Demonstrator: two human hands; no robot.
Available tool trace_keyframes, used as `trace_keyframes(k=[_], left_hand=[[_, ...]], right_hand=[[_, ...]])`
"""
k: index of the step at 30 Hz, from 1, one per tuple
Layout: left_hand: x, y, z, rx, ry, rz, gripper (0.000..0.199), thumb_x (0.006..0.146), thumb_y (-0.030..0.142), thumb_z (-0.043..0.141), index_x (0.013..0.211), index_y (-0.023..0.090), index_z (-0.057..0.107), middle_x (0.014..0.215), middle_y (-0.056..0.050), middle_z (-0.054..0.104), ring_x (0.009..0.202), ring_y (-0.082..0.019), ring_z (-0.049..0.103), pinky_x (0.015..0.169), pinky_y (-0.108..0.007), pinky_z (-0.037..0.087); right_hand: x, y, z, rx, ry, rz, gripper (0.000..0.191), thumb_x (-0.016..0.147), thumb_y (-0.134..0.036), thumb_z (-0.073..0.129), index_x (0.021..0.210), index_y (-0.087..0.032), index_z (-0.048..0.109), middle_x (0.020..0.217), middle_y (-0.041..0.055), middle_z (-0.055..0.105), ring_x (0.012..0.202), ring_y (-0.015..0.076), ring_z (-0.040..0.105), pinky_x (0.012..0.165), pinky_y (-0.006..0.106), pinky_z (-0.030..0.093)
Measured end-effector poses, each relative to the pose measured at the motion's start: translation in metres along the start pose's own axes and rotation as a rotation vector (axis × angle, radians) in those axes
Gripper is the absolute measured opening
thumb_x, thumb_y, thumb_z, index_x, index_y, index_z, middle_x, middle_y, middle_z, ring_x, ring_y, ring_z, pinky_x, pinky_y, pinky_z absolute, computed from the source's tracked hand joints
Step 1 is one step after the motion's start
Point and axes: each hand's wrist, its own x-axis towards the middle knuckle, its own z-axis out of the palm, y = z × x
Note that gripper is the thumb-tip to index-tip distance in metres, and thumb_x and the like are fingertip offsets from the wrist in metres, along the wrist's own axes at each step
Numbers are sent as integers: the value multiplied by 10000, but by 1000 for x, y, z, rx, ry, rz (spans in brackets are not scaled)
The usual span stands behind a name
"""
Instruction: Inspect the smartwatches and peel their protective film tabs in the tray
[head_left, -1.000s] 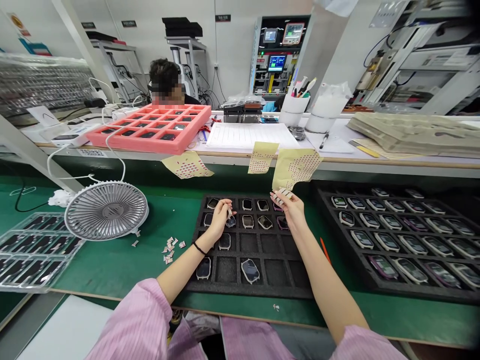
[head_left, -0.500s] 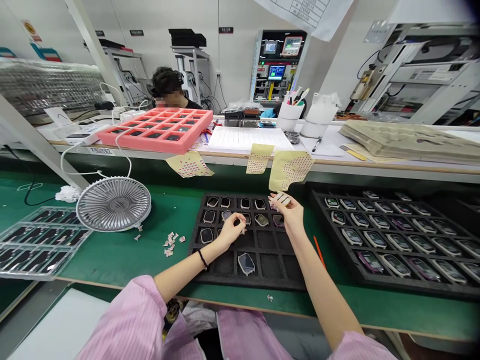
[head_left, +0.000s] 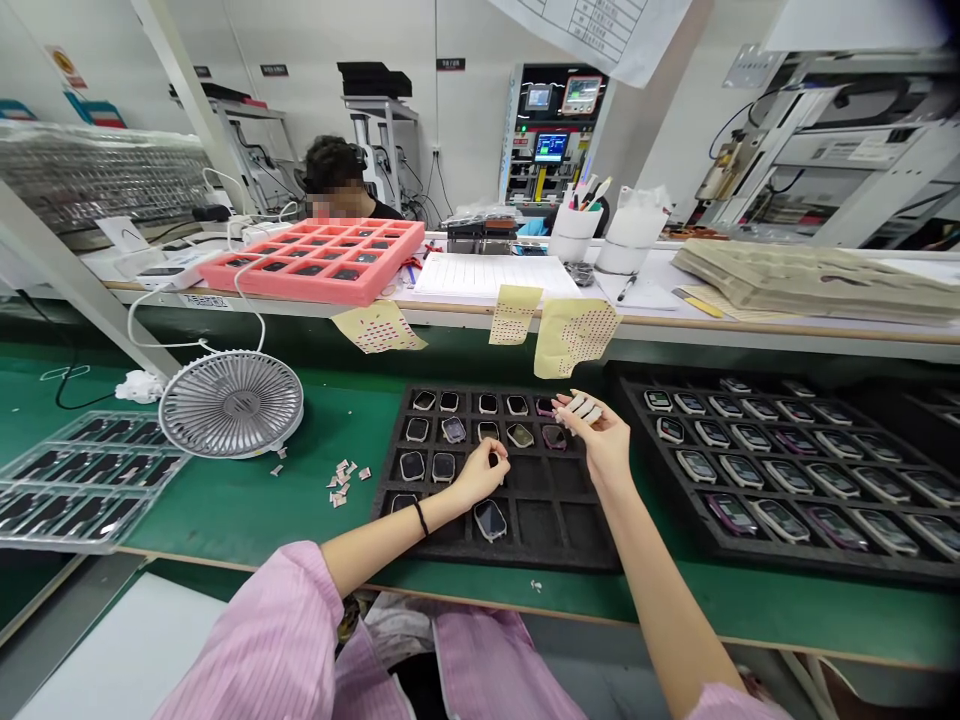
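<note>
- Over the black foam tray [head_left: 517, 553], the left hand [head_left: 480, 478] dips with thumb and fingertips drawn together; from here I cannot tell whether anything is pinched between them.
- Just beyond the tray's right half, the right hand [head_left: 607, 442] is clamped on a few pale strips [head_left: 583, 408], lifted, I'd guess, so they don't brush the watches underneath.
- The watches, such as this tilted one [head_left: 491, 520], sit in separate compartments, presumably so their faces don't rub.
- To the left, pale scraps [head_left: 343, 480] lie loosely on the green tabletop [head_left: 375, 410], between the tray and a round fan [head_left: 232, 402].
- A second tray [head_left: 664, 455] crowds the right side, so that forearm has only a narrow lane.
- In front, a thin band of tabletop separates the tray from the edge; behind, dotted yellow sheets [head_left: 576, 338] hang from the shelf [head_left: 450, 311], near the right hand. Upward looks the easiest way out.
</note>
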Motion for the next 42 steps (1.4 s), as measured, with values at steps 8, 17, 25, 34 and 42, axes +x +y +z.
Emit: trace_keyframes(k=[8, 17, 25, 34, 42], left_hand=[[-16, 16, -3, 297, -57, 131, 214, 671, 14, 540, 793, 184, 489, 825, 1, 556, 814, -167, 559, 821, -328, 465], [-7, 58, -21, 472, -223, 738, 629, 831, 218, 599, 1396, 213, 325, 1461, -124, 381, 1360, -238, 352, 1098, -415, 364], [3, 54, -25, 387, -226, 584, 535, 737, 295, 736, 1240, 230, 565, 1218, -88, 635, 1123, -253, 577, 978, -375, 437], [2, 37, -7, 622, -255, 489, 524, 658, 321, 803, 1135, 211, 616, 1057, -91, 670, 995, -270, 609, 864, -337, 465], [-21, 41, 50, 829, -424, 612, 544, 662, 507, 765, 1049, 149, 632, 1000, -143, 665, 994, -325, 604, 904, -435, 435]], right_hand=[[-6, 0, 3, -21, -78, 48, 456, 573, -274, 864, 981, -174, 688, 974, 82, 743, 957, 305, 699, 956, 518, 504], [-16, -7, 0, 26, -478, 444, 455, 552, -348, 868, 941, -179, 706, 897, 88, 747, 872, 294, 714, 769, 416, 588], [-27, -4, 3, -47, -494, 551, 439, 719, -489, 723, 1028, -189, 635, 818, 54, 715, 680, 229, 709, 584, 358, 602], [-12, 25, -33, -714, -343, 180, 341, 832, -425, 425, 874, -172, 648, 780, 90, 676, 850, 270, 659, 766, 410, 525], [-9, 22, -48, -834, -529, 169, 228, 785, -360, 540, 872, -208, 684, 813, 56, 705, 849, 259, 649, 810, 396, 484]])
